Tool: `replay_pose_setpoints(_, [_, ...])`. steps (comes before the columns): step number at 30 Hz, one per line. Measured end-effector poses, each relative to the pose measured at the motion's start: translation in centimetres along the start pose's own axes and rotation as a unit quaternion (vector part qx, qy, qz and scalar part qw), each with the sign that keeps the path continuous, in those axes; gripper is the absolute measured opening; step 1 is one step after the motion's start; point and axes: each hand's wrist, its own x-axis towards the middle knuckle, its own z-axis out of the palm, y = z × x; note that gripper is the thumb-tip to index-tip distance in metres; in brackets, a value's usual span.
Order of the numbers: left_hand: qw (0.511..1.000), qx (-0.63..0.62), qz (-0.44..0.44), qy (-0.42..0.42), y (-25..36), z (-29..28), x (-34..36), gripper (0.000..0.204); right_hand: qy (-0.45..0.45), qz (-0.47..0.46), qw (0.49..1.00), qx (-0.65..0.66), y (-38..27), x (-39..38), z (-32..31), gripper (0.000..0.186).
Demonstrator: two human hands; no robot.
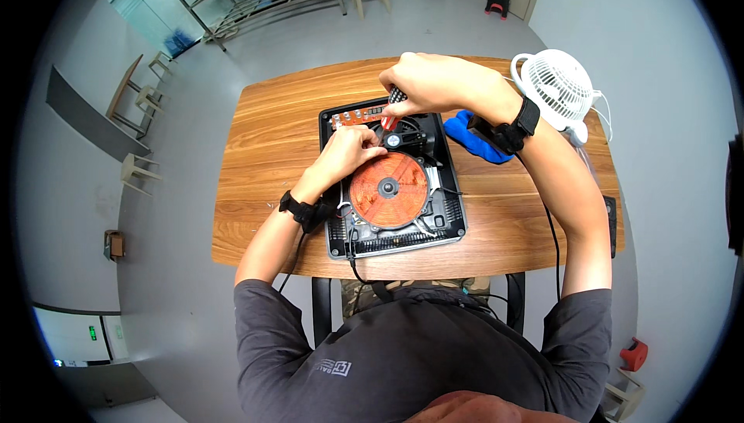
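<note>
An opened induction cooker (457, 225) lies on the table, its black housing exposing a round copper coil (372, 190). Behind the coil is a black fan (415, 144) with a pale round hub. My right hand (422, 86) is closed around a screwdriver (389, 123) with a red and dark patterned handle, held upright over the fan area. Its tip is hard to make out. My left hand (345, 152) reaches in from the left, fingers drawn together beside the fan and the coil's far edge. Whatever they pinch is hidden. A strip circuit board (353, 118) runs along the far side.
Right of the cooker lies a blue cloth-like bundle (477, 140), partly under my right forearm. A white desk fan (556, 86) stands at the table's far right corner. A dark flat object (611, 225) sits at the right edge. A black cable (358, 269) leaves the cooker's near side.
</note>
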Motion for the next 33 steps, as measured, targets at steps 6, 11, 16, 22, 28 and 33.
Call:
replay_pose_setpoints(6, [1.0, 0.008, 0.024, 0.009, 0.2, 0.1, 0.3, 0.026, -0.006, 0.02, 1.0, -0.011, 0.0, -0.1, -0.2, 0.048])
replay_pose_setpoints(11, [1.0, -0.002, 0.015, 0.01, 0.8, 0.4, 0.5, 0.027, 0.005, 0.011, 1.0, -0.01, 0.2, -0.4, -0.5, 0.051])
replay_pose_setpoints(16, [0.999, -0.003, 0.03, 0.017, 1.3, 0.4, 0.7, 0.03, 0.009, 0.02, 1.0, 0.002, 0.7, -0.9, -0.5, 0.053])
replay_pose_setpoints(22, [0.994, 0.075, 0.071, -0.035, 1.5, -0.3, 0.7, 0.034, -0.006, 0.029, 1.0, 0.003, 0.6, -1.2, -0.7, 0.053])
replay_pose_setpoints(28, [0.995, 0.084, 0.057, -0.02, 0.7, -0.3, 0.4, 0.054, -0.003, 0.034, 0.999, -0.007, 0.9, -1.6, -1.0, 0.05])
replay_pose_setpoints(33, [0.992, 0.112, 0.059, -0.008, -0.5, -1.7, 2.3, 0.046, 0.017, 0.041, 0.998, -0.035, 2.7, -1.7, -1.7, 0.047])
